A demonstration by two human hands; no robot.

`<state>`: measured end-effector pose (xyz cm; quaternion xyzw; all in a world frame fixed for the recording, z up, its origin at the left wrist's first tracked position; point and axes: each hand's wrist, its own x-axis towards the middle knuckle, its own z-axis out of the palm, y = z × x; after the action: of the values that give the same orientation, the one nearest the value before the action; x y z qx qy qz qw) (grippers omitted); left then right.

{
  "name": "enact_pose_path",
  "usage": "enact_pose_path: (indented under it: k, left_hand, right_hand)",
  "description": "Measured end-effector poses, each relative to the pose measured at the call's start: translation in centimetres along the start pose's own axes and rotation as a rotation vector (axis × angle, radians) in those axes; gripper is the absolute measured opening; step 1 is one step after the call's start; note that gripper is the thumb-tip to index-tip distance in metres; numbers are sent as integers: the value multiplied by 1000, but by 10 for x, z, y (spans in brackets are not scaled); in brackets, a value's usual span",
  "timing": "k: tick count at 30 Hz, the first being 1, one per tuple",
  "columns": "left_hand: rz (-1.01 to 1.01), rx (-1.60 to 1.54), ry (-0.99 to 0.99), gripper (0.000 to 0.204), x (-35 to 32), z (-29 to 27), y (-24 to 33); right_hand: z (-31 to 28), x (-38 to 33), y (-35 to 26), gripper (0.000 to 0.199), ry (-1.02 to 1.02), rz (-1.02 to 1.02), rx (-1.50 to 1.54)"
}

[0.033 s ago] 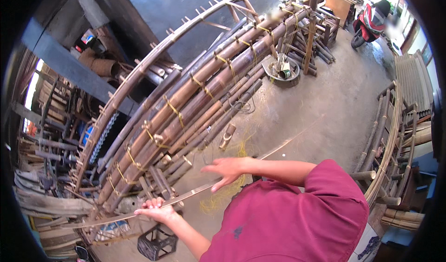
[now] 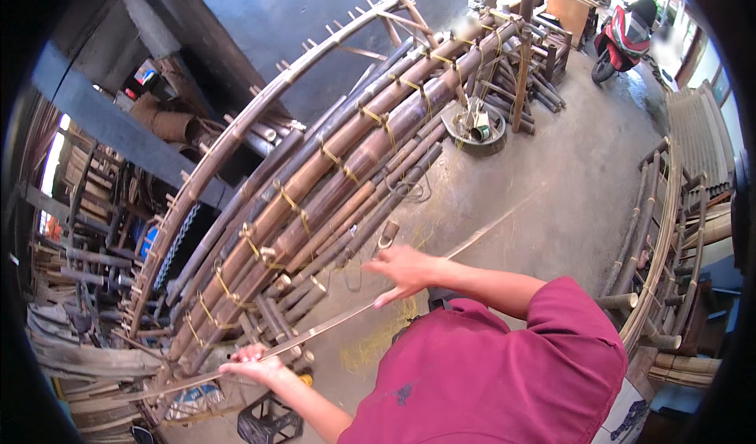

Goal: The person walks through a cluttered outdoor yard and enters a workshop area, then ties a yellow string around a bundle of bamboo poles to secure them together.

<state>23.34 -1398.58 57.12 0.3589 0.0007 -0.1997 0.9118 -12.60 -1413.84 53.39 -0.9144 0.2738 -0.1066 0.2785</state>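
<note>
A long, thin bamboo strip (image 2: 315, 331) runs slantwise across the view, from the lower left to the floor at upper right. My left hand (image 2: 255, 365) grips it at lower left, palm turned up and fingers curled over it. Farther along, my right hand (image 2: 403, 274) hovers over the strip, fingers stretched out and apart, the thumb pointing down close to it. Whether that thumb touches the strip I cannot tell. Part of the strip is hidden behind my right hand and forearm.
Thick bamboo poles (image 2: 346, 184) tied with yellow cord form a long frame ahead. A grey basin (image 2: 492, 135) holds odds and ends. Yellow fibres (image 2: 366, 349) lie on the floor; a black crate (image 2: 269, 422) is near my left arm. Bamboo racks stand right; a red motorbike (image 2: 626, 38) is far back.
My right hand has shifted slightly right and away from me. My left hand sits a little lower and farther left, still gripping the strip. The view has tilted slightly.
</note>
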Motion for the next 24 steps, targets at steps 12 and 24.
enact_pose_path:
  k: [12,24]
  left_hand:
    - [119,-153,-40,69,144,73,-74]
    - [298,125,438,43,199,146,-203]
  right_hand:
    - [-155,55,156,62,424,60,-239]
    - [-222,215,277,65,355,-5,-311]
